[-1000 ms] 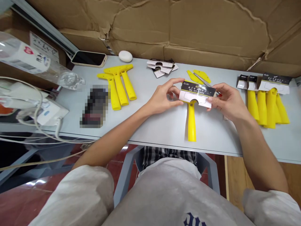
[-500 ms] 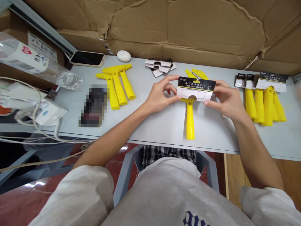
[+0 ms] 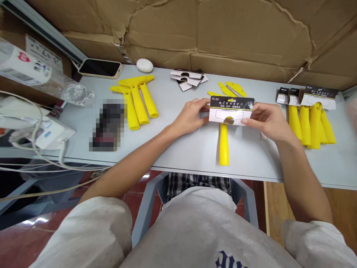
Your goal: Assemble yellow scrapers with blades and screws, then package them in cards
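Note:
A black and white printed card [image 3: 231, 110] is between my two hands, in front of the head of a yellow scraper handle [image 3: 224, 147], whose grip points towards me. My left hand [image 3: 191, 116] has its fingers curled at the card's left end. My right hand [image 3: 267, 119] pinches the right end, thumb on the front face. Behind the card lie yellow flat pieces [image 3: 232, 89] with a metal tool among them. The card hides the handle's head.
Yellow handles [image 3: 136, 102] lie at the left, beside a blurred dark object [image 3: 108, 126]. Folded cards [image 3: 189, 79], a white oval object [image 3: 145, 65] and a phone [image 3: 100, 68] lie along the back. Carded handles [image 3: 315, 126] are at the right; a plastic bottle and cables at far left.
The card has come down slightly over the handle's head, covering more of it. More of the yellow pieces behind shows. The whole view has shifted a little.

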### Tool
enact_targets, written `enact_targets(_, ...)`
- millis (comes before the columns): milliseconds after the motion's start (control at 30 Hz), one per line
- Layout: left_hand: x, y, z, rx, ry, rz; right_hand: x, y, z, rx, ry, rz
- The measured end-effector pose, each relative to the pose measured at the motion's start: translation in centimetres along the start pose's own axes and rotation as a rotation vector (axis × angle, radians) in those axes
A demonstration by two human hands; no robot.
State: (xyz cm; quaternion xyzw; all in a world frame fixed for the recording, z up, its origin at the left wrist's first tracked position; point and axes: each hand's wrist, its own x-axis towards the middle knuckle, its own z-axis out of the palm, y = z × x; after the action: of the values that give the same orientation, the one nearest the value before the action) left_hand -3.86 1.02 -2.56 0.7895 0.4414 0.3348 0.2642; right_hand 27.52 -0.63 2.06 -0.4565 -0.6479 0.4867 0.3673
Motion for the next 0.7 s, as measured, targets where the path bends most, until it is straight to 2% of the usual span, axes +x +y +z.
enact_targets(167,0.2,0.2,-0.2,-0.144,0.025,-0.097,-0.2,0.0,-0.2,0.025,-0.131,0.071)
enact_targets(400,0.6,-0.1,-0.5,-0.657,0.217,-0.441,-0.2,-0.3,0.0,-0.058,-0.277,0.085)
enact_targets(533,0.9,-0.2,-0.3,-0.833,0.323,-0.548,-0.2,-0.5,0.4,-0.195,-0.416,0.056)
enact_targets(700,1.4,-0.3,-0.8,-0.936,0.424,-0.615,-0.4,-1.0,0.8,-0.431,-0.564,-0.007)
